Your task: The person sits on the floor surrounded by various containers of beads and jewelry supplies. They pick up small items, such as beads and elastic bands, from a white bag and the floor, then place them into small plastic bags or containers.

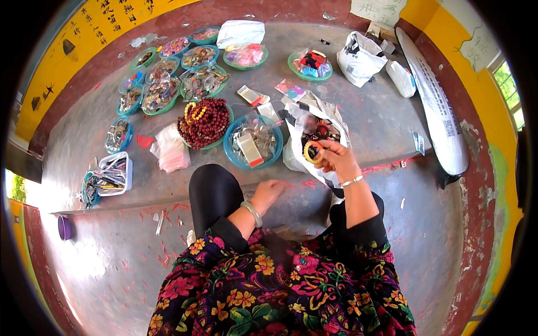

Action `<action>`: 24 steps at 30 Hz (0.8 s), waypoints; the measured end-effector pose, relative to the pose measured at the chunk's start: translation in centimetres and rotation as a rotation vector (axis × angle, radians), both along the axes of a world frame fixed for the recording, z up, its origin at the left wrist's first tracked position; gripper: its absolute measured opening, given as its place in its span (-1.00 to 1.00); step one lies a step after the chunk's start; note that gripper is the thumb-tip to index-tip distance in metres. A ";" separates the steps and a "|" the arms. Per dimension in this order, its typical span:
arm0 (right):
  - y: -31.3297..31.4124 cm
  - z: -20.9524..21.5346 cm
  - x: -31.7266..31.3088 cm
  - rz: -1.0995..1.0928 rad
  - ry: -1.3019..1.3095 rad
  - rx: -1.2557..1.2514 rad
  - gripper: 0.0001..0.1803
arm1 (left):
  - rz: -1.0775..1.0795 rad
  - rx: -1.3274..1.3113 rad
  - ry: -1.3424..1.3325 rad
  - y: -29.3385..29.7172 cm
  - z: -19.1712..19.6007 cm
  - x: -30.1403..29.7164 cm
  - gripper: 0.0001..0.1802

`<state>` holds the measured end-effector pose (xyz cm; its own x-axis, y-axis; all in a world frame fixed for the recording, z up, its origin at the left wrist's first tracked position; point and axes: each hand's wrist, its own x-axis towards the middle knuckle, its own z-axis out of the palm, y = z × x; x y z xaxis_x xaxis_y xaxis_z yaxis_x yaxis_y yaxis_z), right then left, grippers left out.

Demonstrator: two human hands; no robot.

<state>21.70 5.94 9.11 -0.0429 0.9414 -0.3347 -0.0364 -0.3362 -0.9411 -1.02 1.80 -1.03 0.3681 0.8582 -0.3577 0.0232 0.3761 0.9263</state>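
Up close, right hand (335,157) holding beaded bracelet (311,152), white bag (314,112)

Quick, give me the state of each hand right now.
Left hand: resting on the concrete step edge, holding nothing visible; open or closed cannot be told.
Right hand: closed on a beaded bracelet, above the white plastic bag.

The person wears a black top printed all over with bright flowers in pink, yellow, orange and green. Black sleeves end short of the wrists. Just behind the left grip (269,192) sits a pale green bangle (253,213); just behind the right grip (335,158), a thin silver bracelet (352,181). Black trousers cover the knees.
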 end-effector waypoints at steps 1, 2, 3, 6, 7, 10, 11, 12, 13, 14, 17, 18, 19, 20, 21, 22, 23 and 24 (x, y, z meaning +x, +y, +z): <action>-1.5 0.7 -0.6 0.002 0.076 -0.030 -0.72 | -0.001 0.007 -0.010 0.0 -0.1 0.1 -0.72; -2.6 0.7 -1.0 0.003 0.155 -0.061 -0.71 | -0.002 0.012 -0.017 0.0 0.0 0.2 -0.72; -3.4 0.1 -1.4 0.002 0.143 -0.090 -0.72 | -0.005 -0.022 -0.025 0.0 0.1 0.3 -0.73; -4.8 -1.0 -2.4 0.084 0.070 -0.019 -0.72 | -0.017 -0.099 -0.005 -0.1 1.0 0.4 -0.76; -4.9 -1.2 -2.5 0.093 0.039 -0.014 -0.73 | -0.024 -0.100 0.027 0.0 1.0 0.4 -0.76; -5.0 -2.5 -2.9 0.121 -0.114 0.071 -0.76 | -0.002 -0.122 0.023 -0.2 1.0 0.5 -0.77; -5.1 -3.0 -3.1 0.131 -0.206 0.145 -0.78 | 0.013 -0.132 0.004 -0.3 1.1 0.5 -0.77; -5.1 -3.4 -3.3 0.141 -0.297 0.219 -0.79 | 0.016 -0.150 -0.017 -0.3 1.3 0.6 -0.77; -5.2 -3.6 -3.7 0.139 -0.390 0.347 -0.80 | 0.022 -0.168 -0.038 -0.4 1.7 0.6 -0.77; -5.4 -3.9 -4.1 0.136 -0.483 0.474 -0.80 | 0.027 -0.186 -0.058 -0.5 1.9 0.6 -0.77; -5.6 -3.9 -5.1 0.148 -0.756 0.688 -0.81 | -0.025 -0.155 0.024 -0.1 0.0 0.6 -0.78; -5.7 -3.7 -5.2 0.156 -0.847 0.729 -0.81 | -0.035 -0.141 0.050 0.0 -0.6 0.5 -0.78; -5.7 -3.4 -5.2 0.173 -0.897 0.737 -0.81 | -0.045 -0.126 0.075 0.0 -0.6 0.6 -0.78; -5.7 -3.2 -5.2 0.191 -0.946 0.744 -0.81 | -0.056 -0.111 0.100 0.0 -0.7 0.6 -0.79; -5.8 -3.0 -5.2 0.208 -0.996 0.751 -0.82 | -0.059 -0.103 0.104 0.1 -1.2 0.6 -0.78; -5.7 -2.9 -5.1 0.207 -1.022 0.779 -0.82 | -0.062 -0.095 0.107 0.2 -1.6 0.7 -0.78; -5.6 -2.9 -5.1 0.205 -1.047 0.807 -0.83 | -0.065 -0.086 0.111 0.2 -2.0 0.7 -0.78; -5.5 -2.9 -5.1 0.204 -1.072 0.835 -0.83 | -0.056 -0.102 0.111 0.2 -2.3 0.7 -0.78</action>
